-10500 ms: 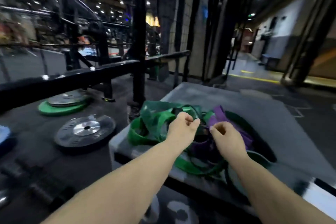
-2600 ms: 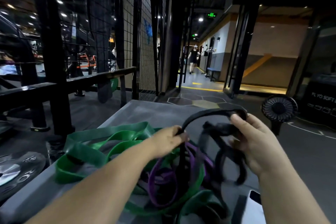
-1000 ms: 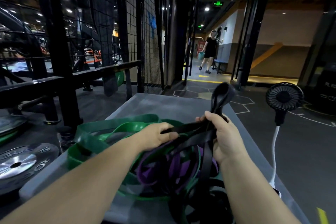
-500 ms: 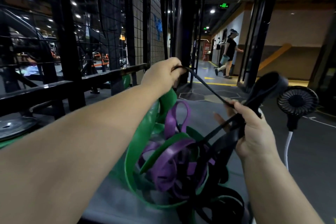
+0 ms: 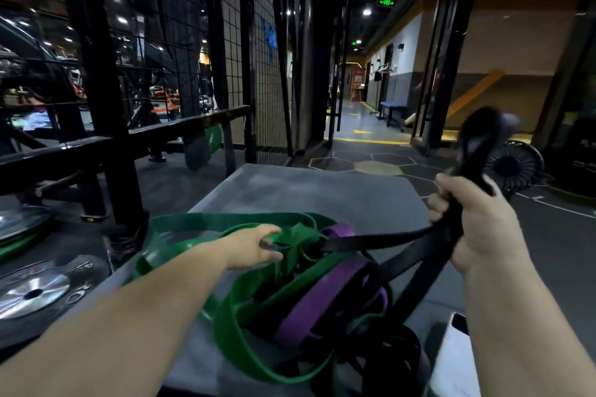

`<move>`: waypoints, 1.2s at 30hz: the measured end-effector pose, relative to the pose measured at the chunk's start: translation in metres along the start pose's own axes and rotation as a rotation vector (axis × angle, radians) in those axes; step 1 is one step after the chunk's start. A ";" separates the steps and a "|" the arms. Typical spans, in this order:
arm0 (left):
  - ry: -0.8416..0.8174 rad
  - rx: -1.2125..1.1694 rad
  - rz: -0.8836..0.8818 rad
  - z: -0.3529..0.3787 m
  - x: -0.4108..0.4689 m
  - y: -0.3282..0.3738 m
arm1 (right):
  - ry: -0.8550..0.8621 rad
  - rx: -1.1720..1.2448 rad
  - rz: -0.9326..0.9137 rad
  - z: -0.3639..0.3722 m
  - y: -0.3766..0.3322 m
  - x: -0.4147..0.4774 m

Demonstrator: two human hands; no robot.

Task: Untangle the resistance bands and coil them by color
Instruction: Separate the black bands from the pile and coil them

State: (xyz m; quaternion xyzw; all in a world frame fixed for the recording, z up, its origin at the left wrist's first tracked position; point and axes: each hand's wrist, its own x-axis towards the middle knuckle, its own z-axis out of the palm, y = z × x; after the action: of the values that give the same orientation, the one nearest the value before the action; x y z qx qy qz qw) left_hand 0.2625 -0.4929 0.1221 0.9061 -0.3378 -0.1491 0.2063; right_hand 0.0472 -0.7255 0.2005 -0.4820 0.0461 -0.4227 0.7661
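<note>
Tangle [image 5: 290, 271] of bands heaped between both hands, low on grey pad [image 5: 322, 190]. Right hand [image 5: 477, 222] fisted round black band [image 5: 387, 240], stretched taut leftward into the knot. Left hand [image 5: 254, 250] at green band [image 5: 232, 322] beside purple band [image 5: 316, 300], grip unclear. Soft, stretchy, grabby rubber, likely snagging; best held near the crossing.

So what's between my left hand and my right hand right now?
In the head view, the black band stretches from the right hand toward the left hand, past a purple band loop.
</note>
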 end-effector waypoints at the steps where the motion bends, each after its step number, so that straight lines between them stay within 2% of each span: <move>1: -0.010 -0.040 -0.010 0.003 -0.002 0.001 | -0.044 -0.126 0.051 -0.001 0.001 -0.001; 5: 0.129 -0.049 0.039 0.021 -0.003 0.019 | -0.180 -0.567 0.269 -0.004 0.009 -0.004; 7: 0.200 -0.155 0.085 0.030 -0.002 0.027 | -0.270 -0.776 0.311 -0.005 0.010 -0.007; 9: 0.211 -0.255 0.125 0.036 -0.002 0.033 | -0.359 -0.961 0.367 -0.005 0.009 -0.011; 12: 0.221 -0.246 0.161 0.042 -0.001 0.038 | -0.514 -1.230 0.479 -0.002 0.013 -0.018; 15: 0.222 -0.206 0.184 0.043 -0.007 0.043 | -0.538 -1.511 0.520 -0.001 0.023 -0.021; 17: 0.119 -0.115 0.186 0.044 -0.015 0.043 | -0.513 -1.618 0.492 -0.004 0.032 -0.021; 19: -0.007 0.092 0.169 0.046 -0.022 0.045 | -0.511 -1.724 0.467 -0.010 0.041 -0.024; 22: -0.055 0.320 0.180 0.047 -0.033 0.052 | -0.511 -1.892 0.462 -0.018 0.052 -0.030; 25: 0.000 0.414 0.243 0.052 -0.038 0.055 | -0.501 -1.961 0.479 -0.023 0.055 -0.033; 28: 0.030 0.323 0.245 0.060 -0.035 0.049 | -0.522 -1.939 0.529 -0.026 0.052 -0.032; 36: 0.167 0.034 0.158 0.042 -0.011 0.044 | -0.520 -1.611 0.430 -0.010 0.026 -0.005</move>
State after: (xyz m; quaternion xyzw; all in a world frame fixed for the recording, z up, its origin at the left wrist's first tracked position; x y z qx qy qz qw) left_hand 0.2133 -0.5272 0.1080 0.8893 -0.3923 -0.0509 0.2294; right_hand 0.0546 -0.7248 0.1734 -0.9389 0.2446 0.0158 0.2415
